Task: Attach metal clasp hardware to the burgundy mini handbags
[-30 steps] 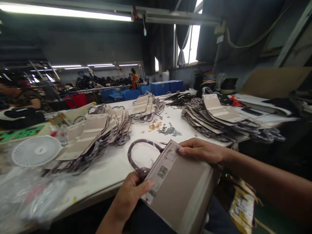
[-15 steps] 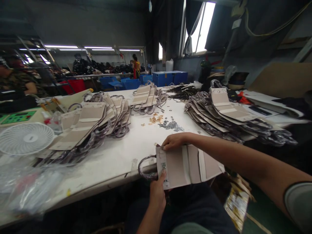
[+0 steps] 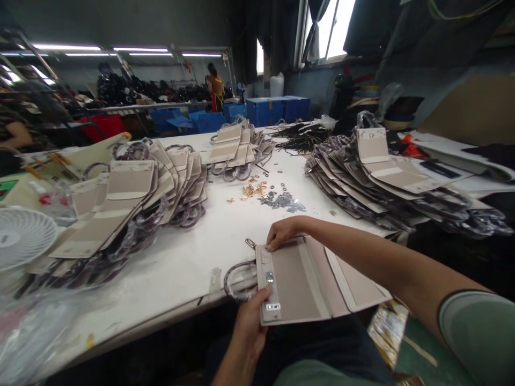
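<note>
A beige handbag panel (image 3: 293, 279) is spread over my lap at the table's front edge. Its pale folded section reaches out to the right, under my right forearm. My left hand (image 3: 250, 319) grips the lower left edge, thumb on top beside small metal plates (image 3: 273, 307). At the upper left corner my right hand (image 3: 282, 231) pinches the same panel, fingers curled over its edge. A plastic-wrapped handle (image 3: 232, 279) loops out leftward from the panel, lying on the table edge. Just left of my right hand a small metal buckle (image 3: 250, 243) sticks out from the corner.
Stacks of similar bag panels lie at the left (image 3: 129, 182), at the back (image 3: 235, 145) and at the right (image 3: 362, 182). Gold metal fittings (image 3: 254, 190) and grey metal pieces (image 3: 281, 201) are scattered mid-table. A white fan (image 3: 24, 236) stands at left.
The panel's right part has spread out flatter and lower. My left thumb has shifted, so the lower metal plates show more clearly. Both hands keep their hold while the view has turned slightly.
</note>
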A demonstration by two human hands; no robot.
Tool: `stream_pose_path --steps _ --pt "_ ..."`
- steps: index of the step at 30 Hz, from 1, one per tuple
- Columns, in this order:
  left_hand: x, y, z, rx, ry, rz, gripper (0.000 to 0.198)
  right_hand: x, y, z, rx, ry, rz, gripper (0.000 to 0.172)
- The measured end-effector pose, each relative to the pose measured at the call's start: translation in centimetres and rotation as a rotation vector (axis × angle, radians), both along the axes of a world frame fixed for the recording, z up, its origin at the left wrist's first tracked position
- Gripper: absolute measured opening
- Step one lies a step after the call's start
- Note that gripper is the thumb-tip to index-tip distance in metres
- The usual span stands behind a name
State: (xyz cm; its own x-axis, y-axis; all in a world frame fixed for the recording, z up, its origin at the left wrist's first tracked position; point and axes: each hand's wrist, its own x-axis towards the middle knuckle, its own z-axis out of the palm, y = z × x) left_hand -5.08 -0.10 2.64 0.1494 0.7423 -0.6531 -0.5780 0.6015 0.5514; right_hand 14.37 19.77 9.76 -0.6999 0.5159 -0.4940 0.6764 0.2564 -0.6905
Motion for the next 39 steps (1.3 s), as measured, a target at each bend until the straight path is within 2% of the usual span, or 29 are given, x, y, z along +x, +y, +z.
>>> stream_pose_path --steps 3,7,9,11,14,16,18,20,24,26,32,39 --pt "0.4 -0.5 -0.8 0.034 -0.002 0.021 0.039 -0.3 -0.4 -0.1 -0.004 0.016 -0.008 0.032" --pt "1.9 -0.6 -2.2 0.028 0.111 0.169 0.034 -0.5 -0.6 -0.5 0.065 0.019 -0.070 0.028" --pt "2.6 -0.5 -2.5 0.037 0.144 0.216 0.030 -0.5 -0.9 -0.2 0.189 0.001 -0.102 0.027" --pt "3.0 -0.4 -2.6 0.050 0.154 0.241 0.027 -0.4 -1.6 0.6 0.401 0.035 -0.168 0.024" --pt "3.3 -0.3 -2.3 0.062 0.159 0.251 0.023 -0.6 -4.0 2.8 0.694 0.316 -0.390 0.032" --pt "3.4 -0.1 -2.0 0.066 0.171 0.254 0.022 -1.1 -6.4 4.0 0.748 0.599 -0.586 0.042" --pt "3.5 0.0 -1.7 0.062 0.182 0.264 0.021 -2.0 -9.0 4.2 0.706 0.847 -0.766 0.048" --pt "3.7 0.1 -1.4 0.055 0.173 0.277 0.021 -3.0 -11.2 2.9 0.658 0.974 -0.876 0.051" --pt "4.0 0.1 -0.8 0.049 0.122 0.303 0.022 -4.2 -13.7 -1.2 0.598 0.952 -1.022 0.053" --pt "4.0 0.1 -0.6 0.047 0.108 0.306 0.021 -4.5 -14.1 -2.4 0.543 0.962 -1.110 0.052" --pt "3.7 0.1 -0.8 0.052 0.077 0.295 0.025 -6.2 -13.9 -2.4 0.308 1.318 -1.345 0.054" --pt "3.5 0.2 -1.5 0.052 0.051 0.279 0.044 -6.3 -13.1 -2.9 0.152 1.395 -1.413 0.057"
